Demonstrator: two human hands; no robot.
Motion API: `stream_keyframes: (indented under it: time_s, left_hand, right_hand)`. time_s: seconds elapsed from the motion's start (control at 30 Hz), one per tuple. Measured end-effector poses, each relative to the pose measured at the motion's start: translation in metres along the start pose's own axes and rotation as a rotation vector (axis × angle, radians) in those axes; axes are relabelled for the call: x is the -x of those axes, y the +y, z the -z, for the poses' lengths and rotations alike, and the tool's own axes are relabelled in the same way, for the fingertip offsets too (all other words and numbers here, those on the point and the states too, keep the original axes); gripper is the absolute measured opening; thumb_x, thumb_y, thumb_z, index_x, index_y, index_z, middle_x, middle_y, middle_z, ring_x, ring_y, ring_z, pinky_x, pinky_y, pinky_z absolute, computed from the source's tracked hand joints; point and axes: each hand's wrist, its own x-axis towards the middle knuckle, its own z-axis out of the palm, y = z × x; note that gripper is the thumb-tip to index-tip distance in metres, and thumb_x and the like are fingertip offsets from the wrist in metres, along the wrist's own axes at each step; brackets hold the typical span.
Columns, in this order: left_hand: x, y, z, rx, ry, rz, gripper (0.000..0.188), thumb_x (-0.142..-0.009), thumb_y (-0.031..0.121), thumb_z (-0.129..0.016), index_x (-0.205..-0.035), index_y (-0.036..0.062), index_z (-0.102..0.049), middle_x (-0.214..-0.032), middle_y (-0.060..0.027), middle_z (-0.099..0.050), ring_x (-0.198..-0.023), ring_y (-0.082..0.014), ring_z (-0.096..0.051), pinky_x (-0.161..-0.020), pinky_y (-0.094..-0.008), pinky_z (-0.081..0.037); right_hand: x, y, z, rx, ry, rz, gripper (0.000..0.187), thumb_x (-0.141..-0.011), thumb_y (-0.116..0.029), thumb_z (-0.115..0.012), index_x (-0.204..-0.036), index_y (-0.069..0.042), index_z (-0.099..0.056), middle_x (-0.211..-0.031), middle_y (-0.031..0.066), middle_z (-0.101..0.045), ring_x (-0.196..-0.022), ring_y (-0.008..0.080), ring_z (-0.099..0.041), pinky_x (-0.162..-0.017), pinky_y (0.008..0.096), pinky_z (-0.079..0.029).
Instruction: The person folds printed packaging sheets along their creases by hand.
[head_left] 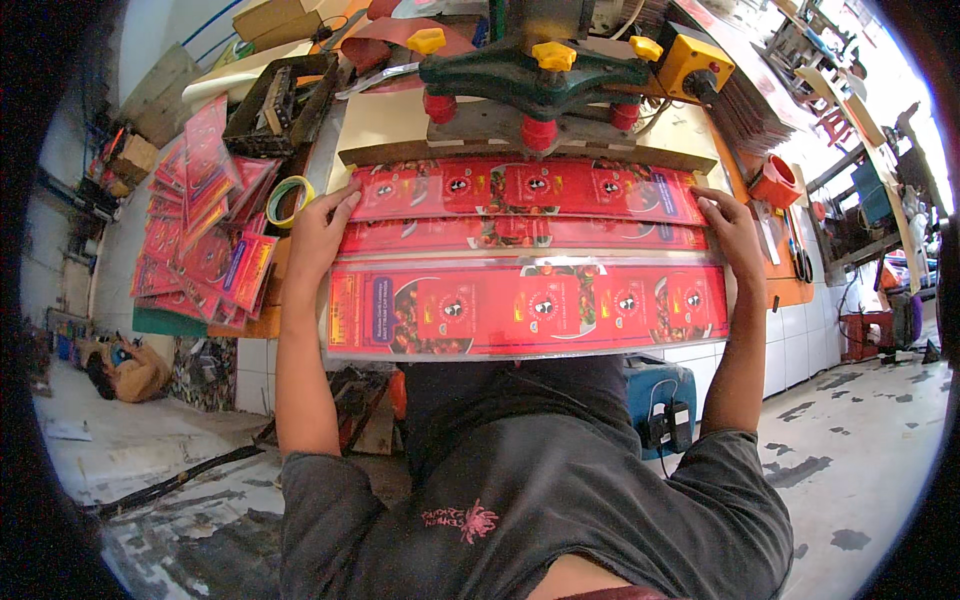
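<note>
Both hands at the far red strip (530,188), which lies crosswise on the bench (798,292) just in front of the press (540,85). Left hand (322,225): grip on its left end, thumb at the edge. Right hand (735,228): grip on its right end, same pose. Can't tell if either is pinching or only pressing. Middle strip (600,236) partly covered by the far one; near strip (480,310) closest to the torso, printed side up, clear border. Left of the left hand: tape roll (290,202), then a loose pile of red cards (200,245). Right side: scissors (801,260), beyond the right forearm. Yellow control box (693,66) beside the press.
</note>
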Motion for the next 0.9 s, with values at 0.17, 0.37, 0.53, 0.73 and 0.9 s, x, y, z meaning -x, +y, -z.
stream_keyframes:
  time_s: [0.17, 0.37, 0.53, 0.73, 0.9]
  left_hand:
    - [-0.009, 0.005, -0.002, -0.046, -0.014, 0.011, 0.040, -0.098, 0.035, -0.060, -0.126, 0.0080, -0.066, -0.105, -0.0278, -0.068, -0.092, -0.0338, -0.070, -0.083, -0.0370, -0.051]
    - [-0.015, 0.004, -0.001, -0.104, -0.073, 0.063, 0.042, -0.097, 0.036, -0.061, -0.128, 0.0087, -0.065, -0.105, -0.0276, -0.068, -0.094, -0.0326, -0.071, -0.083, -0.0359, -0.051]
    - [-0.017, 0.003, -0.004, -0.049, -0.041, 0.055, 0.044, -0.097, 0.038, -0.062, -0.127, 0.0060, -0.066, -0.103, -0.0271, -0.069, -0.092, -0.0294, -0.071, -0.083, -0.0367, -0.051]
    - [-0.014, 0.000, -0.005, -0.076, -0.019, 0.034, 0.043, -0.097, 0.038, -0.063, -0.125, 0.0056, -0.067, -0.099, -0.0277, -0.070, -0.089, -0.0259, -0.071, -0.081, -0.0348, -0.051]
    - [-0.009, 0.005, -0.005, -0.028, 0.001, 0.127, 0.044, -0.096, 0.037, -0.065, -0.123, 0.0037, -0.069, -0.092, -0.0235, -0.072, -0.083, -0.0205, -0.068, -0.079, -0.0346, -0.051]
  right_hand:
    - [-0.004, 0.000, 0.001, 0.100, -0.010, -0.163, 0.035, -0.099, -0.021, -0.059, -0.127, -0.002, -0.065, -0.112, 0.0103, -0.072, -0.098, 0.0146, -0.066, -0.087, 0.0282, -0.050]
    - [-0.009, 0.010, -0.001, 0.187, 0.019, -0.005, 0.035, -0.098, -0.023, -0.061, -0.126, -0.002, -0.066, -0.120, 0.0143, -0.070, -0.109, 0.0169, -0.065, -0.097, 0.0305, -0.048]
    - [-0.009, 0.003, 0.002, 0.209, 0.005, -0.063, 0.037, -0.098, -0.023, -0.062, -0.126, 0.001, -0.065, -0.118, 0.0132, -0.071, -0.105, 0.0162, -0.065, -0.095, 0.0306, -0.048]
    - [-0.008, 0.005, 0.000, 0.101, 0.012, -0.027, 0.038, -0.098, -0.023, -0.063, -0.127, 0.001, -0.065, -0.121, 0.0129, -0.070, -0.106, 0.0162, -0.064, -0.097, 0.0298, -0.047]
    - [-0.005, -0.002, 0.005, -0.053, -0.007, -0.104, 0.043, -0.095, -0.021, -0.067, -0.134, -0.005, -0.061, -0.101, 0.0083, -0.070, -0.091, 0.0129, -0.062, -0.084, 0.0267, -0.049]
